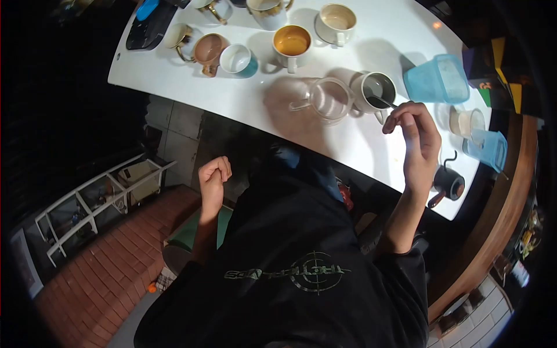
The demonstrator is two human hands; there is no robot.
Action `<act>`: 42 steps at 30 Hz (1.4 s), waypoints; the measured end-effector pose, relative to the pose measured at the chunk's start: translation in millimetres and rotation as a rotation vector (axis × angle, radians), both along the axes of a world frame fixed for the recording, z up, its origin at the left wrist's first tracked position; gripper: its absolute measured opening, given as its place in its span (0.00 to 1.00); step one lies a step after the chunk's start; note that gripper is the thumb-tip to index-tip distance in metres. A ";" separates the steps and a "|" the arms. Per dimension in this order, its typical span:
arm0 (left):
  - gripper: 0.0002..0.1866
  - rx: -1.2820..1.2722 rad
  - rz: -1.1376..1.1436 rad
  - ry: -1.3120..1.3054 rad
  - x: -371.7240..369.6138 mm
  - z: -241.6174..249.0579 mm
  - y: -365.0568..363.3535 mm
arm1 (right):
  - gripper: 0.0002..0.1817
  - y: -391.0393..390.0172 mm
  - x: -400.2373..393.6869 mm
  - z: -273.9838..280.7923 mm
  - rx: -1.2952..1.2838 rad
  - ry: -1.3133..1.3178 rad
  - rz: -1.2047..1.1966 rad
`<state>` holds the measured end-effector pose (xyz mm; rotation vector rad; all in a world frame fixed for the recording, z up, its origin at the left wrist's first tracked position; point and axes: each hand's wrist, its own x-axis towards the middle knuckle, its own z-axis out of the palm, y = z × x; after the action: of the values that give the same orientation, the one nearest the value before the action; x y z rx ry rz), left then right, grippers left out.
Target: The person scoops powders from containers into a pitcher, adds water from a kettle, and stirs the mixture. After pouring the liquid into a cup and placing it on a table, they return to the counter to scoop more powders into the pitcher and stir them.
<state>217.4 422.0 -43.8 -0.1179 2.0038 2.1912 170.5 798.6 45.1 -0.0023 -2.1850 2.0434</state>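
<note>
My right hand (415,133) pinches the thin handle of a spoon (382,102). The spoon's far end dips into a white mug (361,95) with a greyish inside; what is in it I cannot make out. Close by on the left stands a clear glass pitcher (331,103), its handle pointing left. Away from the table, in front of my body, my left hand (214,174) is curled into a loose fist with nothing visible in it.
Farther back on the white table (232,93) are several mugs, including an orange-lined cup (292,43) and a teal cup (238,61). A blue container (438,80), a smaller blue container (490,149) and a hand grinder (449,182) stand at the right. A dark tray (148,32) lies back left.
</note>
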 end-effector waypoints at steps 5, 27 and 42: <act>0.12 -0.049 0.062 -0.037 11.0 -4.0 -12.7 | 0.10 -1.8 -19.4 -1.1 0.069 -0.035 0.078; 0.11 -0.104 -0.207 0.085 -43.0 32.9 44.5 | 0.12 24.4 92.0 -13.8 -0.036 -0.106 -0.143; 0.10 0.031 -0.327 0.183 -96.4 40.4 45.0 | 0.10 -32.0 30.8 14.3 -0.066 -0.039 -0.180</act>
<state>121.1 466.9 -3.5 0.3993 1.9129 2.0830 201.3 766.6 59.4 -0.2397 -2.0552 2.0293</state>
